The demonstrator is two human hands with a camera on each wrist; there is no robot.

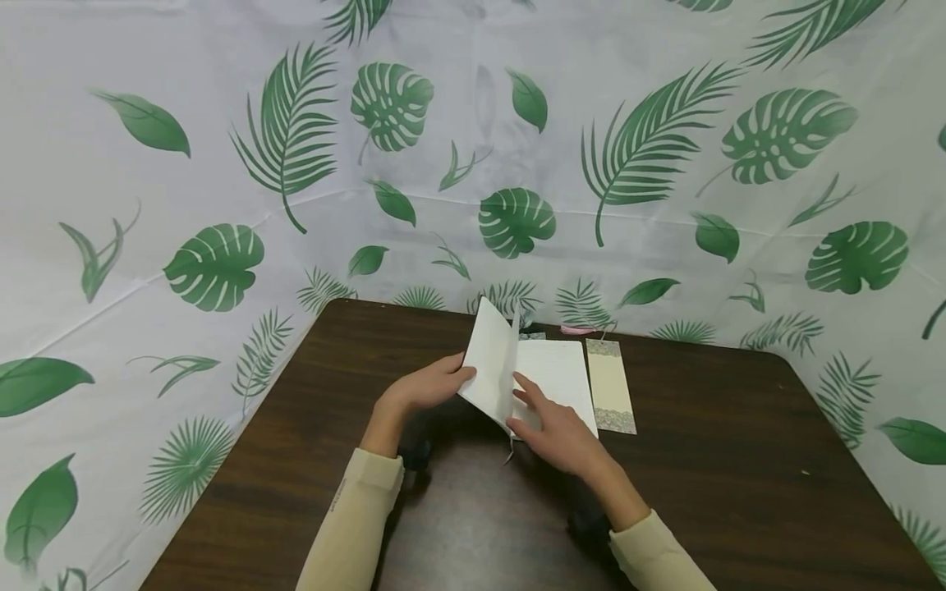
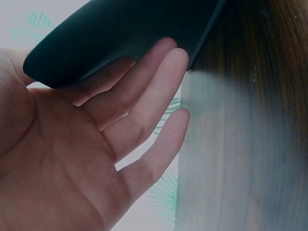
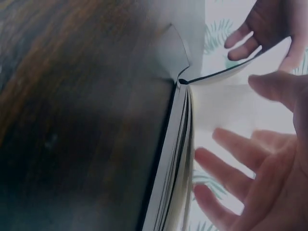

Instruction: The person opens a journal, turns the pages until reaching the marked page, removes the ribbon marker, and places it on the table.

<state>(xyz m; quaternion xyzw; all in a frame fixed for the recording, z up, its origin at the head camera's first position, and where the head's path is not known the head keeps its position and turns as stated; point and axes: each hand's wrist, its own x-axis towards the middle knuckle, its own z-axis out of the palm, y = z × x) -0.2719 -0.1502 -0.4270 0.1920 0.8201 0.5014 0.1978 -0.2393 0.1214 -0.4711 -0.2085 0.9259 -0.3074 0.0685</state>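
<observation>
1. Centrally, an open notebook (image 1: 550,373) lies on the dark wooden bench (image 1: 739,460), toward its far edge, with blank white pages showing.
2. Its left half, the dark cover (image 2: 120,33) with a white leaf against it, stands raised at a slant while the right half lies flat on the bench.
3. The left hand (image 1: 429,386) props that raised half from behind; the left wrist view shows its fingers (image 2: 149,82) straight and spread, the tips against the dark cover, so the hand is open.
4. The right hand (image 1: 557,431) rests over the lower part of the flat right page, fingers (image 3: 226,163) spread and only loosely bent, gripping nothing.
5. From the right wrist view the spine (image 3: 182,82) and the stacked page edges show, with the block of pages lying on the bench.
6. Just beside the notebook on its right lies a long cream bookmark (image 1: 610,386) with patterned ends, flat on the bench.
7. Both arms wear cream sleeves (image 1: 355,517).
8. Behind the bench hangs a white cloth backdrop (image 1: 665,164) printed with green leaves.
</observation>
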